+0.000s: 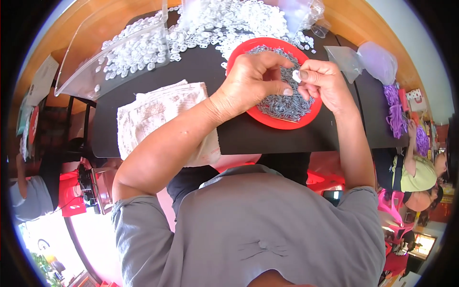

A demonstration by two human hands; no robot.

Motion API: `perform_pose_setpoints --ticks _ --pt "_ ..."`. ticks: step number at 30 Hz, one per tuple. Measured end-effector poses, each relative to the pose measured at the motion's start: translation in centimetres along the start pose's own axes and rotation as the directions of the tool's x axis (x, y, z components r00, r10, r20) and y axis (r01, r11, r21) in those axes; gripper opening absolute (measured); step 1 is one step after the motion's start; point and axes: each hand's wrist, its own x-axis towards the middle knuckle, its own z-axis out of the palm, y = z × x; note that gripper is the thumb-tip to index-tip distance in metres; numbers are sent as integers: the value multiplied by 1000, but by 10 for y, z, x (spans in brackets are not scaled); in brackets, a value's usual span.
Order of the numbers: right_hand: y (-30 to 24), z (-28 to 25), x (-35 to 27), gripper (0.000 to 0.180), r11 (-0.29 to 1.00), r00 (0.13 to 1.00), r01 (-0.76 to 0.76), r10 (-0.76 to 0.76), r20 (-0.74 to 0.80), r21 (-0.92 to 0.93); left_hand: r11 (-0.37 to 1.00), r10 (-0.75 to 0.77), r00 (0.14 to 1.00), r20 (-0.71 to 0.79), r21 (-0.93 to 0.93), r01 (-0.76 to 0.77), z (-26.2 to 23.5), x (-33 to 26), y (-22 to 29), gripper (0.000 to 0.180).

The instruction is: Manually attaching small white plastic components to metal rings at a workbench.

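One red plate (239, 51), one folded cloth (158, 107), one clear tray (81, 71) and two hands (253, 79) (322, 79) are counted; white rings (224, 21) and grey clips (287, 103) are heaped beyond counting.

We have the plate (253, 117) of metal clips (287, 103) on the table (267, 136) straight ahead, under both hands. Behind it spreads a heap of plastic rings (224, 21). To the left behind stands a clear tray (86, 71) holding more rings, with a folded cloth (153, 112) in front of it. Plastic bags (363, 60) lie to the right.
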Motion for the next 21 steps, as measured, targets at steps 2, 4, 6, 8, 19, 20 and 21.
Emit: perform_pose_setpoints --ticks 2,4,6,8,19,20,21 --pt "-1 8 0 24 1000 1000 13 -14 13 19 987 119 993 9 111 -120 2 1 -1 33" --pt "-2 15 1 24 999 999 28 -29 26 36 980 158 987 9 122 -158 1 0 -3 31" --pt "-2 20 1 24 998 999 -2 0 44 62 940 290 957 3 184 -286 1 -1 -5 27" --pt "-2 23 0 25 996 998 8 -13 56 85 937 272 962 32 220 -272 -1 -3 -2 25" --pt "-11 32 -7 21 996 996 84 -84 -22 29 902 304 952 24 314 -296 1 -4 -2 23" --pt "-10 31 -8 21 996 996 86 -85 -26 30 900 330 944 7 298 -317 2 -3 -2 22" --pt "-8 31 -9 21 994 996 89 -88 -26 57 898 356 934 -10 282 -339 4 -2 -2 22"
